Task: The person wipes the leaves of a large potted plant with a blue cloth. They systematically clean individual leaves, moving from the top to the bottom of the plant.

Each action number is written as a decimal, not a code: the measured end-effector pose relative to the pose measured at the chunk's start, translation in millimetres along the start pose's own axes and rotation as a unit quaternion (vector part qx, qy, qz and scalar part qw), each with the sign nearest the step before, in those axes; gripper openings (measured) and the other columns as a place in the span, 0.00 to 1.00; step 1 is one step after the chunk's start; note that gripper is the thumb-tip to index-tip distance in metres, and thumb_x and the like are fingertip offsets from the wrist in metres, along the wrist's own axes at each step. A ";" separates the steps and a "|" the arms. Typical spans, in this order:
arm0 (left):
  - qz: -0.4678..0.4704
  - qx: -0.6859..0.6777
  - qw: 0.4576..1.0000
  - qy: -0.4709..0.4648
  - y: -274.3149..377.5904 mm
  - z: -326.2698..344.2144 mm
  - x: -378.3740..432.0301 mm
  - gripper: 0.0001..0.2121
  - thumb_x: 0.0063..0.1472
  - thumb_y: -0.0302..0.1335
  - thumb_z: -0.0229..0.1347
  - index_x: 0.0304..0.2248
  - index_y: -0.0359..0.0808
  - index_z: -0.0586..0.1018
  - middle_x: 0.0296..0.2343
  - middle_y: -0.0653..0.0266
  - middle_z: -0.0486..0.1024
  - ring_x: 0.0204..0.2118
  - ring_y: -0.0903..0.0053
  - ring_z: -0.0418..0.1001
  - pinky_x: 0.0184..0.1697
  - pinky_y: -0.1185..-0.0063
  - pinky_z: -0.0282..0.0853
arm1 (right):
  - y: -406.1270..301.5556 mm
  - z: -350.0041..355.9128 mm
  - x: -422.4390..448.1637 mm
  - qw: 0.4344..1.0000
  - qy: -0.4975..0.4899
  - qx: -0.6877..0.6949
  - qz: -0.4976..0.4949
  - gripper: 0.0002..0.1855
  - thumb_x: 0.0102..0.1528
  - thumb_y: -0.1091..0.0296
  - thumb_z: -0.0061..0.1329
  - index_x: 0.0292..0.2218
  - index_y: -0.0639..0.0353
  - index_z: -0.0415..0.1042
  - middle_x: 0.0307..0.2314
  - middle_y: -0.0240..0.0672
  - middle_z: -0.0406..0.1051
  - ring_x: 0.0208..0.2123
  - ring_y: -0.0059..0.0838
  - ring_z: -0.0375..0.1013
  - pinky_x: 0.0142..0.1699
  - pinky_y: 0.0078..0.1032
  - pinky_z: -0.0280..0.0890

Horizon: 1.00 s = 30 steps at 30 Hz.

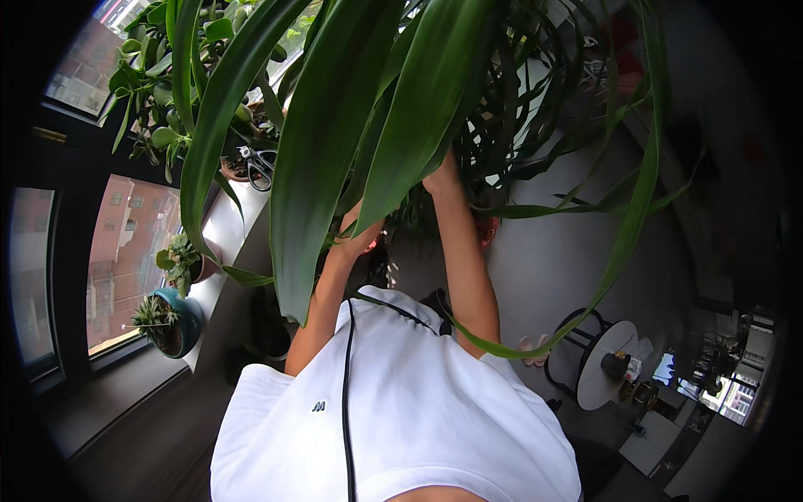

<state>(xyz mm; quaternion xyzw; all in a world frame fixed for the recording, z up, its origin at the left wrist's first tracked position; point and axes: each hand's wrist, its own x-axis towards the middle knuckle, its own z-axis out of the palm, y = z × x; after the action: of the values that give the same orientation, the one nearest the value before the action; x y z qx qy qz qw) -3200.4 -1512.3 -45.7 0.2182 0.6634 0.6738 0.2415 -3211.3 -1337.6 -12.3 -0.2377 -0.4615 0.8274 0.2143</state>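
Broad strap-shaped green leaves (332,138) of a tall potted plant hang close in front of me and fill the upper middle. Both my forearms reach up among them. Part of my left hand (359,221) shows at the lower edge of the leaves; its fingers are covered. My right hand (441,177) disappears behind a wide leaf near the wrist. Whether either hand holds something cannot be seen. Below the foliage, a bit of a red pot (487,231) shows beside my right forearm. Long thin leaves (633,232) arch out to the right.
Scissors (258,168) lie by a terracotta pot (234,170) on the windowsill (241,216) at left. A jade-like succulent (164,81), a small succulent (179,260) and a teal pot (185,323) stand along it. A round white table (603,370) and pink slippers (533,350) are at right.
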 end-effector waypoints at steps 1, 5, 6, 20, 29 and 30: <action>0.027 0.034 0.999 -0.006 -9.8 -1.8 -0.5 0.10 0.71 0.32 0.47 0.45 0.35 0.68 0.23 0.74 0.68 0.18 0.92 0.57 0.19 0.89 0.51 | 3.3 -3.2 6.0 1.000 0.001 0.011 0.000 0.32 0.65 0.47 0.41 0.57 0.67 0.61 0.53 0.42 0.64 0.56 0.31 0.61 0.62 0.29 0.52; 0.067 0.126 0.989 -0.034 -19.0 -7.5 -9.0 0.12 0.71 0.33 0.47 0.48 0.35 0.69 0.21 0.74 0.68 0.17 0.91 0.58 0.19 0.89 0.54 | 0.0 9.1 20.7 0.999 0.033 0.019 0.014 0.28 0.64 0.51 0.44 0.54 0.67 0.64 0.49 0.39 0.68 0.51 0.30 0.66 0.57 0.28 0.58; 0.051 0.133 0.989 -0.044 -18.9 -10.7 -13.3 0.12 0.71 0.33 0.47 0.48 0.35 0.69 0.21 0.74 0.68 0.17 0.91 0.59 0.20 0.89 0.55 | -5.5 19.6 18.0 0.999 0.034 0.011 0.014 0.27 0.64 0.52 0.45 0.53 0.66 0.65 0.47 0.38 0.69 0.49 0.29 0.67 0.55 0.27 0.60; -0.058 0.009 0.996 -0.070 4.9 -2.1 -59.6 0.13 0.72 0.32 0.42 0.49 0.33 0.69 0.31 0.66 0.75 0.29 0.86 0.69 0.33 0.85 0.66 | 22.7 -12.7 -8.4 0.999 0.016 0.024 -0.020 0.12 0.63 0.62 0.48 0.41 0.62 0.74 0.33 0.25 0.73 0.35 0.16 0.69 0.42 0.20 0.64; -0.095 0.021 0.995 -0.014 15.4 25.0 -87.3 0.12 0.71 0.26 0.42 0.51 0.33 0.68 0.42 0.62 0.74 0.44 0.79 0.73 0.49 0.80 0.69 | 14.2 -60.7 -54.2 0.950 -0.026 -0.295 -0.101 0.13 0.63 0.60 0.49 0.36 0.64 0.74 0.27 0.28 0.74 0.29 0.18 0.69 0.37 0.21 0.63; -0.087 0.014 0.996 -0.005 14.0 30.8 -93.0 0.11 0.71 0.25 0.42 0.50 0.33 0.68 0.41 0.61 0.75 0.43 0.78 0.73 0.49 0.80 0.69 | 19.3 -67.2 -59.7 0.924 -0.015 -0.356 -0.135 0.14 0.63 0.61 0.49 0.35 0.65 0.73 0.26 0.28 0.73 0.29 0.17 0.67 0.36 0.21 0.62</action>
<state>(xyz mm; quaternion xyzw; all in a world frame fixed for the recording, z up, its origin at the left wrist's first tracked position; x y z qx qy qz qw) -3108.7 -1545.2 -28.5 0.1662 0.6884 0.6395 0.2993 -3126.7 -1336.7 -48.4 -0.2216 -0.7567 0.5750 0.2182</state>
